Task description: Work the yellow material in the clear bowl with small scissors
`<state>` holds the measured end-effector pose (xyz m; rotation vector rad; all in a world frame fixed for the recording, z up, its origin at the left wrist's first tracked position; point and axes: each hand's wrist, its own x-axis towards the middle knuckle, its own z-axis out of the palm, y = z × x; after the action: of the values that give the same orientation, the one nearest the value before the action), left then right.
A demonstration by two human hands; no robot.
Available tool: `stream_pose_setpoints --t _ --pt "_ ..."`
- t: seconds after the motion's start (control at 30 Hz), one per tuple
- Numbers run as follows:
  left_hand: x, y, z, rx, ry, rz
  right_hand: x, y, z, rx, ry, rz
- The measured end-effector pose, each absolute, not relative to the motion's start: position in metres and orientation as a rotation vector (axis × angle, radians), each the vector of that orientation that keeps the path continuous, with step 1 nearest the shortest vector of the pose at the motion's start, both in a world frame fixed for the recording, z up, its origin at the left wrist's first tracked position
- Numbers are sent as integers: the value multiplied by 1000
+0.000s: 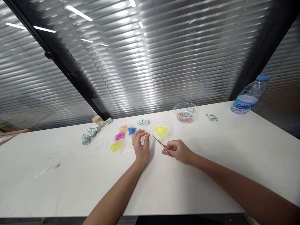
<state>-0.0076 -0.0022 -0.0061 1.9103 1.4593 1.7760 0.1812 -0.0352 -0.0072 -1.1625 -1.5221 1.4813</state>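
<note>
Near the middle of the frame, a slim metal tool [160,142], possibly scissors or tweezers, slants from lower right to upper left, silvery toward its tip and copper-coloured at the handle end. The person's right hand [179,151], just right of centre, grasps the handle with fingers curled and thumb pressed in. The left hand [142,148] is raised at the centre, its thumb and forefinger brought nearly together at the tool's tip; whether anything tiny is pinched there cannot be told.

Just behind the tip stands a clear bowl [172,127] containing bright yellow beads [160,131]. Left of the left hand lie small bags: a blue bag [132,131] close to its fingers, then an orange bag [123,128], a magenta bag [120,136] and a yellow bag [115,146]. A white-and-green container [143,122] lies above the hand.

Further out, right of upper centre, another clear bowl [197,112] holds multicoloured beads [185,117]. A printed wrapper [212,117] lies to its right, and a blue-capped water bottle [246,96] stands at the far right. Left of the bags are more small containers [90,135] and a beige cup [97,119].

All rest on a white table [77,187]; slatted blinds [145,62] fill the top.
</note>
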Motion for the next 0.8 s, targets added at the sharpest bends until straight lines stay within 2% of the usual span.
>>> stream_pose_setpoints --t 0.8 --pt "-8 -2 -7 1914 1408 1743 182 -37 -2 -1157 -1538 1485"
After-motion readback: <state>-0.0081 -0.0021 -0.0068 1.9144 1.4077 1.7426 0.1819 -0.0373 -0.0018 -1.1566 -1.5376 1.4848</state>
